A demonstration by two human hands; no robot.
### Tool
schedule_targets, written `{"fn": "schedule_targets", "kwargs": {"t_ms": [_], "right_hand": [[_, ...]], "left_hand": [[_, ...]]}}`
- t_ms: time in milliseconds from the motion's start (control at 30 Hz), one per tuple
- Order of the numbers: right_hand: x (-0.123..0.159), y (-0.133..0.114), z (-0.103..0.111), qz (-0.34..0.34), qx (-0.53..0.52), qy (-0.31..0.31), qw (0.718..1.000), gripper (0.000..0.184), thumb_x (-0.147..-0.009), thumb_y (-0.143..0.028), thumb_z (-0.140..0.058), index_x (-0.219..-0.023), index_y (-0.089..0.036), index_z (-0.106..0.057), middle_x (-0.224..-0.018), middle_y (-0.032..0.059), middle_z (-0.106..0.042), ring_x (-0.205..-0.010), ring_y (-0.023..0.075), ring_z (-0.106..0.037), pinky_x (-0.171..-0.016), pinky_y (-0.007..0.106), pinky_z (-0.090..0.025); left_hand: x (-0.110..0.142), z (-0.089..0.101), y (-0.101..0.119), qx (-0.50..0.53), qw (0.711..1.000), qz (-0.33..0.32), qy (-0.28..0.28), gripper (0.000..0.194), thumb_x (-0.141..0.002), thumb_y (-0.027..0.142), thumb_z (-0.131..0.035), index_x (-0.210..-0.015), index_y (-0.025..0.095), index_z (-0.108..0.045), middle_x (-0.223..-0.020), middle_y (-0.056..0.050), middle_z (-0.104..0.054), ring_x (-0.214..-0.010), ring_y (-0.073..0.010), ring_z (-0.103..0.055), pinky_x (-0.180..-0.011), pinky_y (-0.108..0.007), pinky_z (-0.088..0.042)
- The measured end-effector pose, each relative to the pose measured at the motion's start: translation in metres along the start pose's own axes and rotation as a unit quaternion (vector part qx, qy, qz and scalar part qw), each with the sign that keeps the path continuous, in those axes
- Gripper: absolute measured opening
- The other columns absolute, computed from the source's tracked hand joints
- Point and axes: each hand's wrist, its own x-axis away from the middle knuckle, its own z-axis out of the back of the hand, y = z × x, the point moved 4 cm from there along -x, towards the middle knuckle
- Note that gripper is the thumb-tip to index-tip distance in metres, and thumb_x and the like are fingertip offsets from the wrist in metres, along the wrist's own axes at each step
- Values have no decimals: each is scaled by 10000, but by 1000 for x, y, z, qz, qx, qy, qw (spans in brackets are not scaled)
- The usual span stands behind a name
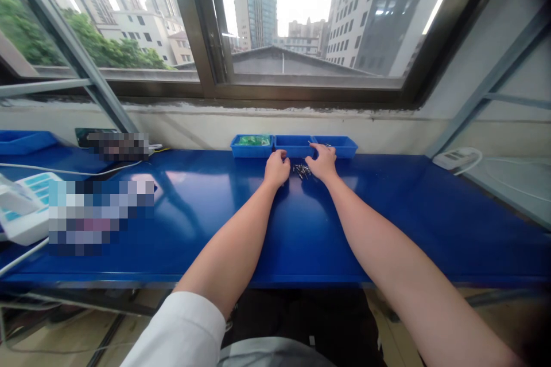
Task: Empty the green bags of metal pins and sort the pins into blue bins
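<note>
A loose pile of small dark and silvery metal pieces, resembling screws (pixel 302 171), lies on the blue table between my two hands. To its left is my left hand (pixel 278 168), its fingers curled together; whatever they hold, if anything, is hidden. My right hand (pixel 323 162) is at the pile's right, thumb and forefinger apart, just in front of the bins. A tiny pale bit shows by its forefinger, too small to name. Behind the hands stand the middle blue bin (pixel 293 142) and the right blue bin (pixel 344 148), which has a few small dark bits inside.
The left blue bin (pixel 252 152) contains green packets (pixel 253 140). A power strip (pixel 457 157) with a white cable lies at the table's right. At left are a white device (pixel 30 223), cables and a blue tray (pixel 26 140). Metal posts rise at both sides before the window.
</note>
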Motion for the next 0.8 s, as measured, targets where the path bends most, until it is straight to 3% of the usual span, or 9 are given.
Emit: {"fn": "schedule_targets", "kwargs": {"t_ms": [200,267,333,400,500,600,800], "right_hand": [[0,5,-15,-5,53,-81,995,689,-702,-346,-569,-1368,-234,-436,-1479,64,-348,-1149,346,-363,-934,504,-344],[0,5,-15,-3,57,-80,995,717,-696,-347,-575,-1385,-237,-411,-1511,69,-279,-1163,350,-364,-938,510,-347],[-1,4,-11,9,50,-48,998,660,-709,-309,-551,-1353,-199,-454,-1475,100,-335,-1173,344,-379,-950,499,-350],[-2,3,-7,22,35,-25,999,522,-738,-258,-499,-1245,-147,-555,-1321,135,-507,-1143,311,-435,-957,457,-365],[-2,5,-7,-1,23,-76,997,381,-775,-245,-455,-1092,-153,-647,-1041,114,-650,-1012,256,-544,-906,373,-416],[-2,9,-11,-37,46,-135,989,386,-803,-295,-453,-1113,-180,-652,-1090,117,-639,-1022,255,-562,-889,349,-422],[0,7,-15,-52,87,-177,979,468,-885,-374,-339,-1206,-174,-616,-1223,185,-559,-1157,340,-475,-950,437,-366]], "left_hand": [[1,0,2,-21,999,2,-24,301,-813,155,-495,-1099,143,-589,-1119,-118,-618,-1034,-202,-589,-944,-317,-438],[1,-1,2,-31,999,4,-34,315,-805,155,-495,-1106,147,-590,-1133,-121,-612,-1036,-213,-589,-943,-324,-440],[1,-2,2,-41,998,3,-45,324,-799,161,-498,-1108,147,-592,-1144,-126,-609,-1040,-227,-587,-948,-336,-438],[2,-3,3,-51,997,-4,-56,326,-794,170,-503,-1104,148,-597,-1150,-125,-608,-1048,-234,-585,-955,-342,-433],[3,-4,4,-64,996,-12,-67,322,-790,185,-508,-1096,156,-605,-1146,-119,-609,-1058,-236,-581,-963,-343,-426],[3,-5,4,-70,995,-13,-71,319,-789,191,-505,-1088,153,-610,-1138,-122,-608,-1063,-238,-580,-968,-345,-421],[4,-5,4,-72,994,-16,-75,313,-789,198,-507,-1081,153,-614,-1129,-126,-605,-1074,-238,-575,-979,-339,-414]]}}
